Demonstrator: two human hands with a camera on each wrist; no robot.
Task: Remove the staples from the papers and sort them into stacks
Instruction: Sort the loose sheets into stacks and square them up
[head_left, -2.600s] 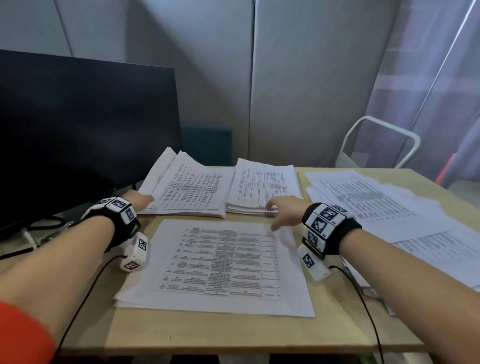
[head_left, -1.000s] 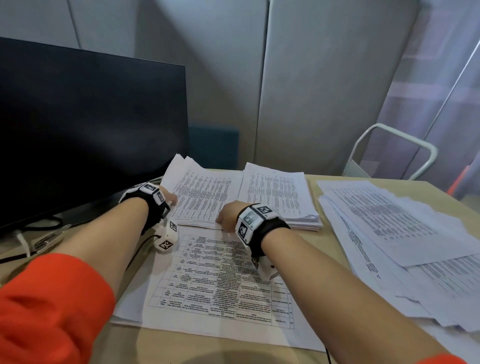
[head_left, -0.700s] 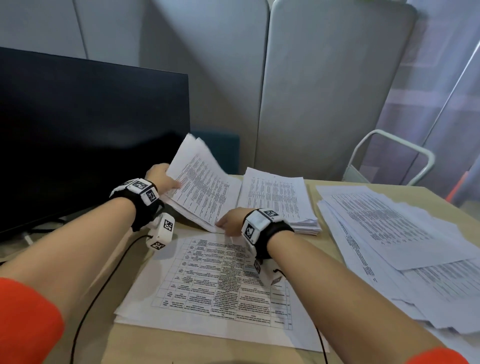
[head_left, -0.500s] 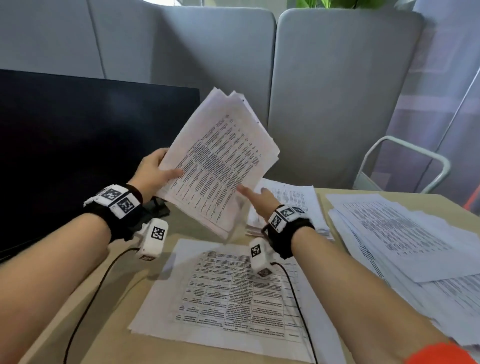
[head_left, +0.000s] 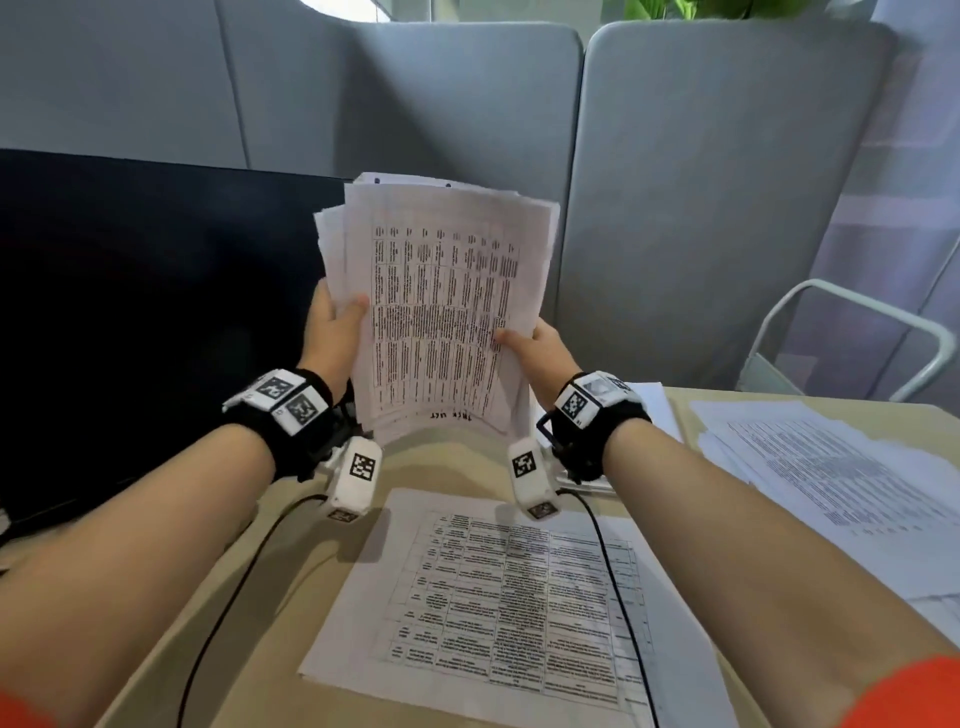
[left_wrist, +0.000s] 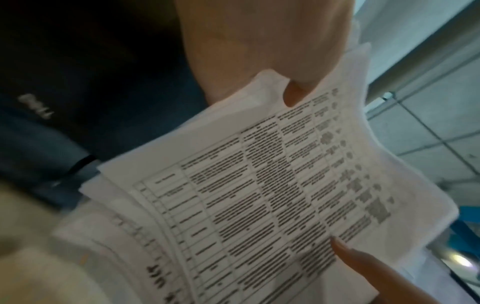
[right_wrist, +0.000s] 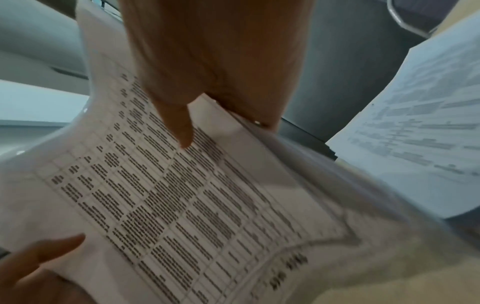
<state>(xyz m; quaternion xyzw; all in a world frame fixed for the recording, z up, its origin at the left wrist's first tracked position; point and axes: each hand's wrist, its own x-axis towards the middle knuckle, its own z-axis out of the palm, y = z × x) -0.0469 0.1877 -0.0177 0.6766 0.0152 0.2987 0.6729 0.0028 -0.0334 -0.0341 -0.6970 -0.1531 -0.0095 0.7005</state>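
Holding: both hands now have the bundle of papers (head_left: 441, 306) upright in the air; a second ago it lay flat at 11 o'clock on the surface (head_left: 291, 566).
Fingers: left hand (head_left: 332, 325) grips its 9 o'clock edge, right hand (head_left: 535, 351) its 3 o'clock edge.
Meaning: probably squaring it up, or hunting staples.
Around: single sheet (head_left: 498, 603) below, loose spread (head_left: 841, 483) at 3 o'clock.

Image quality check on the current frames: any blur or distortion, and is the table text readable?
Head view: sharp, wide-angle bending at the edges; the held paper stack shows its grid, text too small to read. Left wrist view: soft, motion-blurred rows, left hand a close blur. Right wrist view: the most smeared, right hand dim.
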